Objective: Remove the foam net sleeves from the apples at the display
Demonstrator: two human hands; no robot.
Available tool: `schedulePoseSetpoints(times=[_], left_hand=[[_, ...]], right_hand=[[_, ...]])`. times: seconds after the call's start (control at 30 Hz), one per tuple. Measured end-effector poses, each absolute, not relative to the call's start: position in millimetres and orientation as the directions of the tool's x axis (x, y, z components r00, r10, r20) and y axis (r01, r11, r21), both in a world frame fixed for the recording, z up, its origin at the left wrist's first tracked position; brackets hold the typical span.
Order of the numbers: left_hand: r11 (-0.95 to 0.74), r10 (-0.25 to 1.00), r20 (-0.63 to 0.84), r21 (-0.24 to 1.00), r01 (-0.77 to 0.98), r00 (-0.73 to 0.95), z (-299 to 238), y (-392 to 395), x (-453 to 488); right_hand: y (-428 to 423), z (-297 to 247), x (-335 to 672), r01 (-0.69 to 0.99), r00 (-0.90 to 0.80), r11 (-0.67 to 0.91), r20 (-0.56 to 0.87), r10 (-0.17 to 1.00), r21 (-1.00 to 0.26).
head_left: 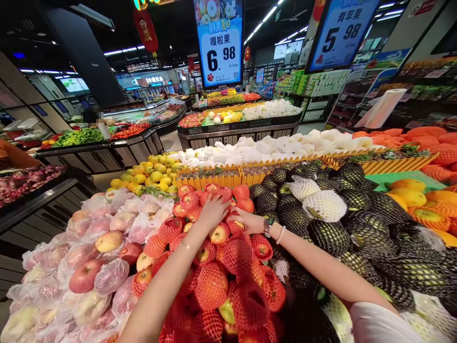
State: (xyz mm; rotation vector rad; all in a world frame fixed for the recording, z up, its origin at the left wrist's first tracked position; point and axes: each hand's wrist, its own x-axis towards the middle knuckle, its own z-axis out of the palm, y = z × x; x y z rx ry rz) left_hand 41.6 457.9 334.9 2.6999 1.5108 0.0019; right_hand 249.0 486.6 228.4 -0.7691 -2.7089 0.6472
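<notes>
A heap of apples in red foam nets (212,285) fills the middle of the stand. At the heap's far side, my left hand (213,213) lies over the netted apples with its fingers spread, touching them. Close beside it, my right hand (246,221) reaches in from the right, its fingers stretched out against the apples; a watch and a bracelet are on that wrist. A bare yellow-red apple top (219,234) shows just below both hands. The undersides of my fingers are hidden, and I see no apple lifted from the heap.
Plastic-wrapped apples (89,276) lie to the left, dark-netted green fruit (371,233) to the right. Yellow fruit (157,176), a low yellow fence (210,178) and white-wrapped fruit (250,151) stand behind. A price screen (220,45) hangs above.
</notes>
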Motion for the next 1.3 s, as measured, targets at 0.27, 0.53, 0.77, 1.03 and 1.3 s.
schedulePoseSetpoints(times=[0.27, 0.53, 0.77, 1.03, 1.3], left_hand=[[-0.460, 0.883, -0.064, 0.086, 0.884, 0.465, 285.8, 499.1, 24.4], [-0.410, 0.905, -0.053, 0.155, 0.899, 0.422, 272.6, 493.1, -17.5], [-0.418, 0.903, -0.016, 0.208, 0.885, 0.430, 269.3, 492.4, -34.5], [-0.551, 0.834, 0.055, 0.137, 0.823, 0.550, 266.3, 480.4, -27.4], [-0.525, 0.851, 0.078, 0.132, 0.841, 0.519, 265.8, 470.9, -20.9]], right_hand=[[532.3, 267.6, 287.4, 0.697, -0.540, 0.583, 0.228, 0.810, -0.417], [568.1, 233.6, 223.1, 0.856, -0.406, 0.425, 0.125, 0.905, -0.294], [545.4, 252.1, 240.5, 0.847, -0.433, 0.480, 0.226, 0.873, -0.230], [478.3, 226.5, 253.6, 0.769, -0.627, 0.619, -0.003, 0.779, -0.157], [483.5, 200.6, 234.3, 0.879, -0.472, 0.460, -0.082, 0.878, -0.125]])
